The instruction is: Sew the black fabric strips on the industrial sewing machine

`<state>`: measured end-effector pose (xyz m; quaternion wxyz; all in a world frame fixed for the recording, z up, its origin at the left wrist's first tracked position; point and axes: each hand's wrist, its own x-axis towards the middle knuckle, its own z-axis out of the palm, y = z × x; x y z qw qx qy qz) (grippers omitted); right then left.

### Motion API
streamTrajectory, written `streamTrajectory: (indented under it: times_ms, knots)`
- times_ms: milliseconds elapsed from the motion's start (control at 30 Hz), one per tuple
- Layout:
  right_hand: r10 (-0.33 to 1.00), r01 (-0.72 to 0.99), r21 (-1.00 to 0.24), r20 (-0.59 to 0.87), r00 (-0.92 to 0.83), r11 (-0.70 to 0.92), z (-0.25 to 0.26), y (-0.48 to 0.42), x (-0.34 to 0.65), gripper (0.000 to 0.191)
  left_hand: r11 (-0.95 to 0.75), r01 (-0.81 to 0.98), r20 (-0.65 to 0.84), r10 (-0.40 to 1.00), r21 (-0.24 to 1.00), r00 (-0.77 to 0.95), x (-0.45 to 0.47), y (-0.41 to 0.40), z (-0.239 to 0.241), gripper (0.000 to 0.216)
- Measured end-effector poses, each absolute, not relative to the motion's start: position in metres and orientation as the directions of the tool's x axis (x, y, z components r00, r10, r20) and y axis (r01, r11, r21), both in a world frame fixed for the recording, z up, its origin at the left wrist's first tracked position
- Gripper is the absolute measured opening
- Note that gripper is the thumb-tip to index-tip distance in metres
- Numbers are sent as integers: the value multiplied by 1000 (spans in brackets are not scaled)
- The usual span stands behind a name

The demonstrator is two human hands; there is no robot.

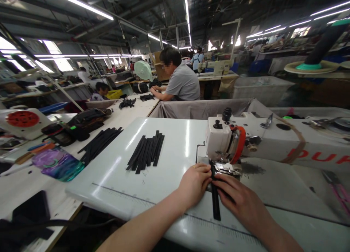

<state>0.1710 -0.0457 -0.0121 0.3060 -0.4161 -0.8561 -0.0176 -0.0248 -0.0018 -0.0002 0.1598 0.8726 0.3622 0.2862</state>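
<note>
A long black fabric strip [216, 205] lies under the needle area of a white sewing machine [220, 139], its near end pointing toward me. My left hand [194, 182] grips the strip's left side close to the presser foot [222, 168], fingertips bunched together. From the right, my right hand [240, 195] holds the same strip with its fingers just below the foot; the thumb is mostly hidden. To the left on the machine's table [169, 150] rests a loose pile of similar black strips [146, 152].
More black strips [102, 141] lie on the left table beside a purple-teal pouch [58, 162] and a dark phone-like slab [31, 212]. Pink-handled scissors [337, 190] sit at right. A co-worker in a grey shirt [183, 82] works ahead, beyond a grey cloth-lined bin [191, 110].
</note>
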Motion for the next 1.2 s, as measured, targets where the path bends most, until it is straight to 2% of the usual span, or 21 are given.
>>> streamTrajectory:
  times_ms: [400, 667, 900, 1067, 1200]
  knots:
    - [677, 726, -202, 582, -451, 657, -3, -47, 168, 23, -706, 634, 334, 708, 316, 622, -10, 3, -17, 21]
    - [700, 727, -233, 562, -441, 646, -1, -48, 169, 28, -693, 607, 377, 721, 389, 582, -11, 2, -8, 21]
    - [649, 635, -271, 580, -492, 724, 2, -54, 174, 25, -684, 595, 382, 730, 422, 567, -11, 6, -6, 23]
    - [684, 666, -283, 556, -473, 691, -2, -51, 175, 27, -680, 604, 367, 733, 416, 572, -11, 4, -4, 22]
    - [695, 706, -247, 553, -460, 664, -3, -47, 174, 29, -684, 616, 370, 729, 391, 576, -10, 3, -3, 22]
